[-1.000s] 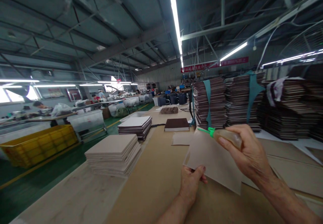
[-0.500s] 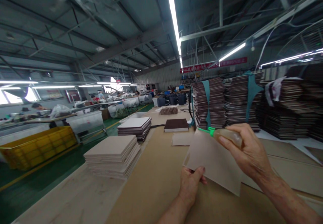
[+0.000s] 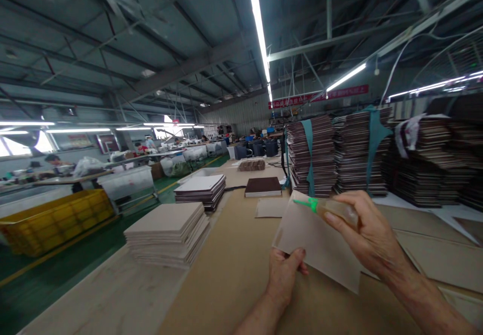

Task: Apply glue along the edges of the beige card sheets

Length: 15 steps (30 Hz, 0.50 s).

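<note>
My left hand (image 3: pixel 286 278) pinches the near left corner of a light beige board (image 3: pixel 320 244), thumb on top and fingers underneath. The board is held tilted above the tan table top (image 3: pixel 211 279). In my right hand (image 3: pixel 372 237) is a squeeze bottle (image 3: pixel 337 212) with brownish contents and a green nozzle, lying almost level over the board. Its tip points left, close to the board's far left edge; whether it touches cannot be made out. A smaller beige piece (image 3: pixel 268 207) lies flat just beyond the board.
A stack of beige boards (image 3: pixel 166 229) stands on the left, with white-topped brown boards (image 3: pixel 199 189) behind it. A dark brown stack (image 3: pixel 263 187) lies ahead. Tall strapped piles (image 3: pixel 311 154) rise on the right. A yellow bin (image 3: pixel 56 219) stands on the floor to the left.
My right hand and the bottle have moved slightly down and towards me, bringing the nozzle over the board from its far corner. The left hand and board have hardly moved.
</note>
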Each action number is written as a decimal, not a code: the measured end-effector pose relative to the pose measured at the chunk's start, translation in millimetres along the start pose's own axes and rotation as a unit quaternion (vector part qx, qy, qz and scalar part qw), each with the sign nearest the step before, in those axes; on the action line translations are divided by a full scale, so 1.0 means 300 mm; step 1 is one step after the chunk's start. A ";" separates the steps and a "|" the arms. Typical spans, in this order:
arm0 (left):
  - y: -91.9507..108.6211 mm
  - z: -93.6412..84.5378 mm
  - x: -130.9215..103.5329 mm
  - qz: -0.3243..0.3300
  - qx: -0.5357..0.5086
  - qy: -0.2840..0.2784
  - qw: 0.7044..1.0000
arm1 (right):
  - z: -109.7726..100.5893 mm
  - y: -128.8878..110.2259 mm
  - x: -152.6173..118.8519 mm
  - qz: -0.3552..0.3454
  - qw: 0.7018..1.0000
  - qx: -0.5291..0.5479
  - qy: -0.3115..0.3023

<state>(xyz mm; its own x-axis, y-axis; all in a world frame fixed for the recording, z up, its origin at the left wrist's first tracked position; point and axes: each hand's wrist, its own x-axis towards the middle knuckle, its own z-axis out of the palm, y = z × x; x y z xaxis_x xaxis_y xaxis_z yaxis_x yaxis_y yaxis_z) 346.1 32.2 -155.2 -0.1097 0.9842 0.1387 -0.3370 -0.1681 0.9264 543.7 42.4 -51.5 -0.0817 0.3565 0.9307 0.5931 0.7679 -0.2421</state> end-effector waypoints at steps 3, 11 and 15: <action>0.003 0.002 -0.003 0.002 -0.001 -0.008 1.000 | -0.002 0.007 0.002 0.007 1.000 -0.008 0.005; -0.010 -0.001 0.000 0.002 0.022 -0.014 1.000 | -0.006 0.007 0.006 0.031 1.000 -0.001 0.001; -0.005 0.000 0.000 -0.007 0.024 -0.006 1.000 | -0.002 0.007 -0.004 0.043 0.999 0.019 -0.020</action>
<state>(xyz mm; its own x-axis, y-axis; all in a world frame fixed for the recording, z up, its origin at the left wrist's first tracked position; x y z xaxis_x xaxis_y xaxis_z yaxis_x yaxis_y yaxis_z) 346.6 32.4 -156.6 -0.0944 0.9870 0.1302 -0.2922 -0.1525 0.9441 545.6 43.4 -53.1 -0.0645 0.4419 0.8947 0.5687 0.7530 -0.3309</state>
